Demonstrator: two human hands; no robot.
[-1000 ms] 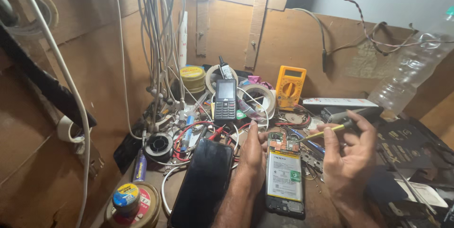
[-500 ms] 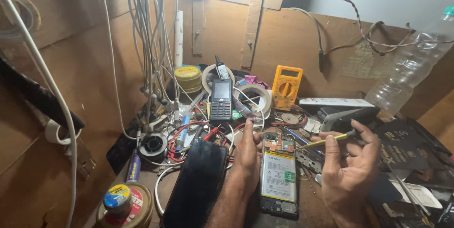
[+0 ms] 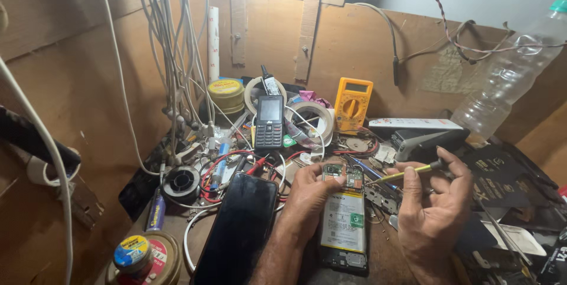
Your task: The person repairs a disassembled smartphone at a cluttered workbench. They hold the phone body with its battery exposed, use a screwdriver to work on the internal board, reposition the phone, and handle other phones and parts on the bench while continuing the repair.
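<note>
Plywood walls hung with white cables close in a cluttered counter (image 3: pixel 177 226). Near its middle lies an opened smartphone with its back cover off (image 3: pixel 344 226), battery and circuit board bare. Pressing on the phone's far end, the left hand (image 3: pixel 310 193) pins it with its fingertips. To the right, the right hand (image 3: pixel 434 208) pinches a thin yellow-handled screwdriver (image 3: pixel 401 174), tip aimed at the board. A black phone screen panel (image 3: pixel 239 232) lies just left. A slip of the tip could well scratch the board or lose a screw among the loose wires.
</note>
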